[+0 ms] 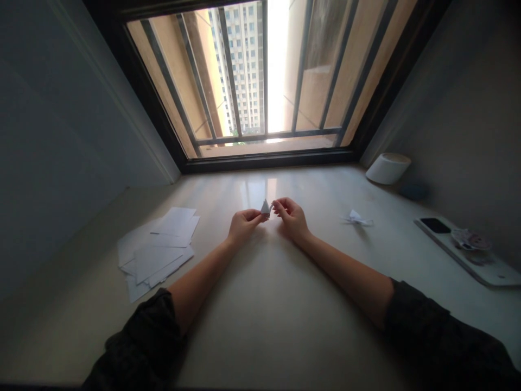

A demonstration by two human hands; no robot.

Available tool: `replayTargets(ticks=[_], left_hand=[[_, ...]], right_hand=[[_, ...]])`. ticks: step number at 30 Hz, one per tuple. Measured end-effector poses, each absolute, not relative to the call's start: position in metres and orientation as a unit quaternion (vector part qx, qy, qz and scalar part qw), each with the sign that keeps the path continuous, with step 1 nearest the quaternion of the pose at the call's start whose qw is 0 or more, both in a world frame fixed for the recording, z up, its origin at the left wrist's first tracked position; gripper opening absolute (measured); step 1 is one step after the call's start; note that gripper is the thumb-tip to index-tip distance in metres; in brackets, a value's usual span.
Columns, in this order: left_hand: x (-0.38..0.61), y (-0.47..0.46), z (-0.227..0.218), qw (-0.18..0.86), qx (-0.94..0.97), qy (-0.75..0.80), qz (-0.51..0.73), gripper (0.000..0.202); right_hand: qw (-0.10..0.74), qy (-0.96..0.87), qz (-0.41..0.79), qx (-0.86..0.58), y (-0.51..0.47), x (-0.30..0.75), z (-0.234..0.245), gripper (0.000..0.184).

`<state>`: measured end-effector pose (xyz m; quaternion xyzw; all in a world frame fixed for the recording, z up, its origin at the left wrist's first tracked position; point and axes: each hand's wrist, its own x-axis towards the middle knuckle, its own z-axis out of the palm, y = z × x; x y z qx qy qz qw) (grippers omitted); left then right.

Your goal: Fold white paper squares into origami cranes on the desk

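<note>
Your left hand [243,224] and right hand [290,215] meet over the middle of the table [260,304], each pinching one side of a small folded paper [266,207] between thumb and fingertips. The paper is tiny and backlit by the window [264,81], so you can't make out its folds; only a pale pointed tip shows between the two grips. Your fingertips hide its lower edges, and whether it touches the table is unclear. To your left lies a loose stack of sheets [157,251], overlapping so their count is unclear. To your right, well apart, sits another folded paper piece [357,219], its shape blurred. Farther right a phone [468,250] lies flat with a round item on it, its near end cut off by the frame edge. A white cylinder [388,168] stands by the wall.
</note>
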<state>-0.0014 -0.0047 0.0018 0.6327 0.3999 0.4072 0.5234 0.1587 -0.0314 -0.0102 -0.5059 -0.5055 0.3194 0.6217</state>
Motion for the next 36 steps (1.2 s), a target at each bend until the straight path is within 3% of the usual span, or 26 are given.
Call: replayTargets(ticks=[36], left_hand=[[-0.0017,-0.0018,0.0005,0.529,0.623,0.392,0.421,0.040]], right_hand=[[0.635,-0.491,0.390,-0.451,-0.0306,0.1603,-0.0052,0.030]])
